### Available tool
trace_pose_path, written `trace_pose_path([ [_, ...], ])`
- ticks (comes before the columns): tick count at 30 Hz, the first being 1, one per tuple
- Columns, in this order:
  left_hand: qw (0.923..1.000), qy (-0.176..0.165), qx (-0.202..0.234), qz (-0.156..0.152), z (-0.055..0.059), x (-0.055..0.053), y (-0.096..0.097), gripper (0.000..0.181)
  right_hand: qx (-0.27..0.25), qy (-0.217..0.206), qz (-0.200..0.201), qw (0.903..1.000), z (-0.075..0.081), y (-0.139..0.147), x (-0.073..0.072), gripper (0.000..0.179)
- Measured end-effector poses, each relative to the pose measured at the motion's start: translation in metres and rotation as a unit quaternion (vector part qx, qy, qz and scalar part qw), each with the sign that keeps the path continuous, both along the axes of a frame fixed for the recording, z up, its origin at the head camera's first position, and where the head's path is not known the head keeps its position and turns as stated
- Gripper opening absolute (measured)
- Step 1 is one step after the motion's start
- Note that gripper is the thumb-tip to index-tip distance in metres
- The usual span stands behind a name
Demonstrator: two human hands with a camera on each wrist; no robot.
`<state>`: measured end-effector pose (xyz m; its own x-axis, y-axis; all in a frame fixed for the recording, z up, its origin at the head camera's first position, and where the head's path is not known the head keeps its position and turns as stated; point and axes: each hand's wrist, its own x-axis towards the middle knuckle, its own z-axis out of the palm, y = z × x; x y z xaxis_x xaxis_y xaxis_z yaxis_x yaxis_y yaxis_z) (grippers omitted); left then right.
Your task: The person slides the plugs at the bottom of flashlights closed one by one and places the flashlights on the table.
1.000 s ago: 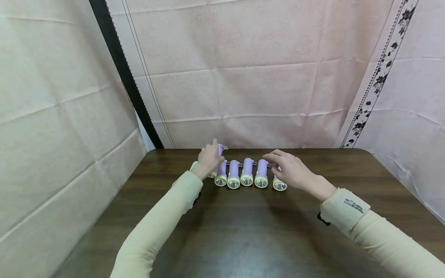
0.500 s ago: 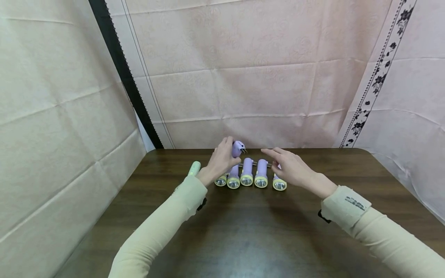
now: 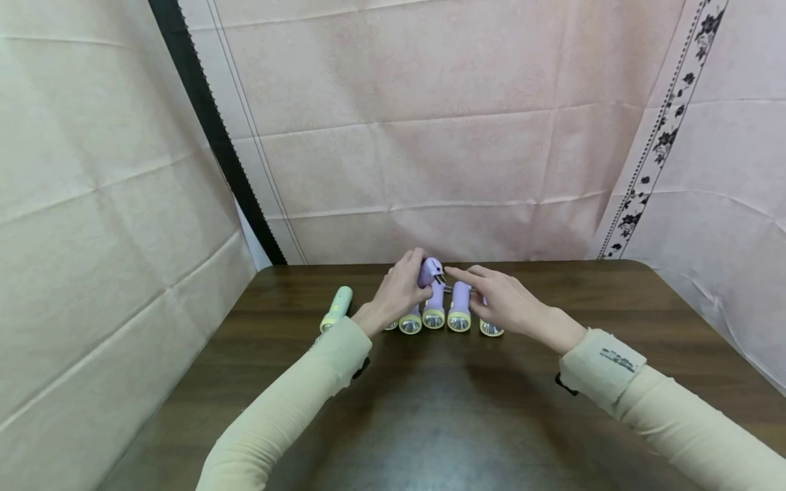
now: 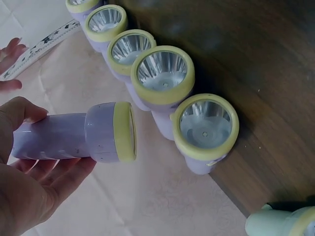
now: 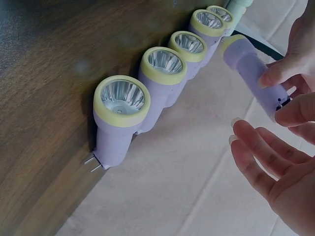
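Observation:
My left hand (image 3: 399, 290) grips a purple flashlight (image 4: 74, 135) with a yellow head ring, holding it raised behind a row of similar flashlights (image 3: 459, 307). Its tail, with metal plug prongs (image 3: 439, 278), points toward my right hand (image 3: 506, 300). That hand hovers over the right end of the row, fingers loosely bent, holding nothing. In the right wrist view its thumb (image 5: 298, 110) overlaps the tail of the held flashlight; whether they touch I cannot tell. The row flashlights lie with their reflectors facing me. My left hand hides part of the row's left end.
A mint-green flashlight (image 3: 338, 307) lies apart on the left, beside my left wrist. The dark wooden table (image 3: 417, 423) ends just behind the row. Pale cloth (image 3: 460, 170) hangs behind it and at both sides.
My left hand has carried the purple flashlight rightward along the row, close to my right hand. The mint-green flashlight has come into fuller view. My right hand has shifted slightly left.

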<state>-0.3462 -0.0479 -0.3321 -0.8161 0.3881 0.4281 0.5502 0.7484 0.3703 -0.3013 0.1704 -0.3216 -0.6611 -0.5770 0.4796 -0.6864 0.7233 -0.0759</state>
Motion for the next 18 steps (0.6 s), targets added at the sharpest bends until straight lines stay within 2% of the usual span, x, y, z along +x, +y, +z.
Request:
trace_pose_path([
  [6,0.9999,-0.011,-0.002,-0.004,-0.0025,0.0020,0.0043,0.041,0.005,0.001,0.006,1.0000,0.0012,-0.0009,0.0009,0.064],
  [14,0.9999,0.005,0.005,-0.014,-0.0030,0.0031,0.0084,0.043,0.013,-0.015,0.001,0.9998,0.0014,-0.0026,0.0018,0.062],
  [18,0.9998,0.008,0.007,-0.017,-0.0050,0.0042,0.0082,0.042,0.010,-0.037,0.003,0.9993,0.0025,-0.0048,0.0025,0.062],
])
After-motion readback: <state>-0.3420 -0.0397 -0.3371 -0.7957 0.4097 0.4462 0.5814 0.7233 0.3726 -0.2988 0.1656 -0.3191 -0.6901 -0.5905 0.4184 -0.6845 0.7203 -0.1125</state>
